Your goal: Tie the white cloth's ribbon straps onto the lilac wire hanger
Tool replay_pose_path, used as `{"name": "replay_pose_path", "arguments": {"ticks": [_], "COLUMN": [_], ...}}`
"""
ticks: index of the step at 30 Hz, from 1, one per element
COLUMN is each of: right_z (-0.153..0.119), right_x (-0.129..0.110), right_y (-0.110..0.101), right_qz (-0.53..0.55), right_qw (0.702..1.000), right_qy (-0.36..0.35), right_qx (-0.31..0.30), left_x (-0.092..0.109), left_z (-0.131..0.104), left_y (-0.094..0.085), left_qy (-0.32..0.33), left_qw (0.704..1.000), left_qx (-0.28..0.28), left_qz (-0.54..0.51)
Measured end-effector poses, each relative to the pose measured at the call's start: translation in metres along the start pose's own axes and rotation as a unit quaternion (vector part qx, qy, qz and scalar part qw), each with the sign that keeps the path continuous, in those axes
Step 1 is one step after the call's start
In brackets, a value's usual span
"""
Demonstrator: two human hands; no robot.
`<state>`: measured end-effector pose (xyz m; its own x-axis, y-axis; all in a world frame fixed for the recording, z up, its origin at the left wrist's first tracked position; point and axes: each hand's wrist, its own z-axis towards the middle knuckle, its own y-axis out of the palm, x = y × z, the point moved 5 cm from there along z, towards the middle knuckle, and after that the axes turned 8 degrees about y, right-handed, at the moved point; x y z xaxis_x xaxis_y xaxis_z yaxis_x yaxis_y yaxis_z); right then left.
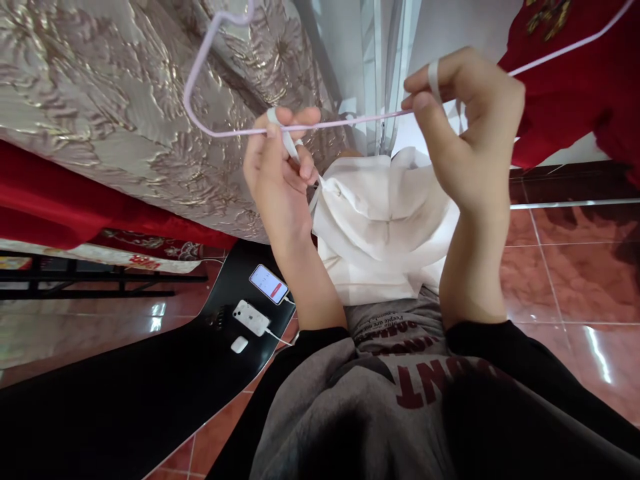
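A thin lilac clothes hanger [345, 122] runs across the view in front of me. My left hand [280, 167] is closed in a pinch on a white strap [291, 147] that lies over the hanger's bar. Higher up, my right hand [470, 127] pinches another white strap [433, 77], with thumb and fingers at the bar. Below both hands hangs a white garment [387, 217] in loose folds, its lower part against my grey shirt. The strap leads from my left hand down to the garment; my right fingers partly hide the other strap.
A shiny embossed fabric [200, 133] hangs close at the left, with red cloth [75, 200] beside it. More red fabric [520, 80] hangs at the right. A black bench [150, 373] bears two phones [269, 283] and a white case [239, 345]. Red tiles [595, 280] cover the floor.
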<state>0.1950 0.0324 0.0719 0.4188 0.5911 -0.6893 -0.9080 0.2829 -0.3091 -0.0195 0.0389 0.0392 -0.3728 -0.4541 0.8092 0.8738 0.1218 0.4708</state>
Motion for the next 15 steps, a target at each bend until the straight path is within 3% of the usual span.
{"name": "replay_pose_path", "arguments": {"ticks": [3,6,8,12,15], "right_z": [0.001,-0.005,-0.008,-0.010,-0.012], "right_x": [0.009,0.012,0.012,0.011,0.010], "right_y": [-0.003,-0.007,-0.007,-0.005,-0.004], "right_qz": [-0.019,-0.025,-0.030,-0.028,-0.037], "right_qw": [1.000,1.000,0.999,1.000,0.999], "right_qy": [0.007,0.008,0.015,0.003,0.002], "right_qx": [-0.013,-0.002,-0.002,-0.005,0.003], "left_x": [0.001,0.011,0.021,0.035,0.042], "left_z": [0.005,0.007,0.008,0.022,0.038], "left_y": [-0.023,-0.051,-0.062,-0.056,-0.040], "left_qy": [0.037,0.143,0.203,0.262,0.248], "left_qw": [0.997,0.974,0.951,0.941,0.955], "left_qx": [0.071,0.166,0.197,0.150,0.096], "left_qz": [0.012,0.065,0.123,0.153,0.133]}}
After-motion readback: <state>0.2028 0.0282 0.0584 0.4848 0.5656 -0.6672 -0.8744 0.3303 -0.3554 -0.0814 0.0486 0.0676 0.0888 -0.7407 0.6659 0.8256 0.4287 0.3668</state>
